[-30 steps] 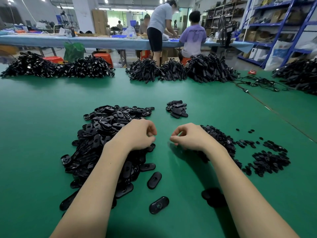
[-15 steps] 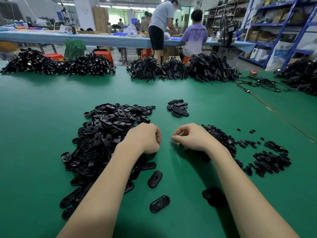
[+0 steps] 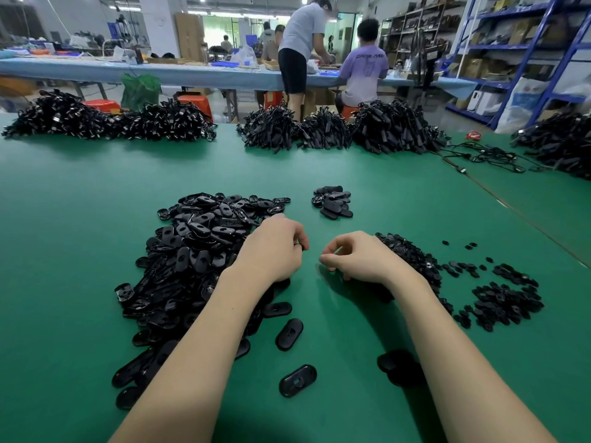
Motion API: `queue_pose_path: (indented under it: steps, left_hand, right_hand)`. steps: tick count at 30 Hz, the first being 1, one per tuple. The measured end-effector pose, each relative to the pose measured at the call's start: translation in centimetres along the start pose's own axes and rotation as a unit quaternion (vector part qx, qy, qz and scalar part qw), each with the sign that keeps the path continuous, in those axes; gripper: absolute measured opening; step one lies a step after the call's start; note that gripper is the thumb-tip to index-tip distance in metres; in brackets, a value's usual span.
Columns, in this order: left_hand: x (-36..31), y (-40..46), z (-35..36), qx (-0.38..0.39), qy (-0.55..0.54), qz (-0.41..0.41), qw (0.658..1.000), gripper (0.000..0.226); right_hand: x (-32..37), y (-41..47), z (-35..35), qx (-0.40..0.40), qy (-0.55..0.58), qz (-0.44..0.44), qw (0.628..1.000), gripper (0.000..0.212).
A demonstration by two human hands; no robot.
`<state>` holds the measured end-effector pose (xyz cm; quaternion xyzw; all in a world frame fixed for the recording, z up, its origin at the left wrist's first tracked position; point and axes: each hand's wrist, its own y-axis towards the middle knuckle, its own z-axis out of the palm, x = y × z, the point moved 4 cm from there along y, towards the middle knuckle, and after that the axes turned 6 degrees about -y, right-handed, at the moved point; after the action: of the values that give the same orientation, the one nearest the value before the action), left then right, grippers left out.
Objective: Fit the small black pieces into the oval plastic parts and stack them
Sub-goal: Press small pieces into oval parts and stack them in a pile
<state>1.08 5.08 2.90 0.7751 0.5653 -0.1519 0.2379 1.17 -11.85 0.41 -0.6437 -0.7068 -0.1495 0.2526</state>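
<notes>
The main risk, I judge, is fumbling the small black piece as I bring my hands together: it is tiny, and a slip would drop it onto the green worktop (image 3: pixel 80 219) or into the heap of oval plastic parts (image 3: pixel 198 251), where black hides on black. Seating it crooked would also spoil the stack. My left hand (image 3: pixel 271 249) is curled at the edge of that heap, a dark bit pinched at its fingertips, seemingly an oval part. My right hand (image 3: pixel 358 257) is curled too, thumb meeting forefinger; what it pinches I cannot tell. The small black pieces (image 3: pixel 499 295) lie right; fitted parts (image 3: pixel 332 203) sit beyond.
</notes>
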Motion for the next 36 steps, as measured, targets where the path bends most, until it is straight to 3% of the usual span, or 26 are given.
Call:
queue_pose_path:
  steps: [4,9,14,24,27,32,36]
  left_hand:
    - [-0.5,0.0,-0.2,-0.039,-0.046,0.037,0.998,0.018]
    - [-1.0,0.0,0.2,-0.090,-0.182,0.032,0.979,0.016]
    - [-0.6,-0.1,1.0,-0.119,-0.272,0.002,0.955,0.022]
    - [0.2,0.1,1.7,-0.145,-0.335,-0.085,0.927,0.010]
    - [0.5,0.1,2.0,-0.144,-0.359,-0.092,0.917,0.002]
    - [1.2,0.2,3.1,-0.076,-0.449,-0.126,0.881,0.011]
    - [1.5,0.2,3.7,-0.060,-0.463,-0.151,0.871,0.009]
  right_hand:
    - [-0.2,-0.1,-0.7,-0.009,-0.025,0.012,1.000,0.009]
    - [-0.7,-0.8,-3.3,-0.099,-0.158,0.064,0.980,0.007]
    - [-1.8,-1.5,-4.5,-0.072,-0.212,0.120,0.967,0.013]
    - [-2.7,-1.5,-4.1,-0.086,-0.185,0.164,0.965,0.021]
    - [-2.9,-1.5,-4.0,-0.102,-0.185,0.169,0.963,0.020]
    - [-2.8,-1.3,-3.7,-0.118,-0.181,0.172,0.961,0.014]
    - [-2.5,-1.1,-3.2,-0.127,-0.169,0.153,0.965,0.015]
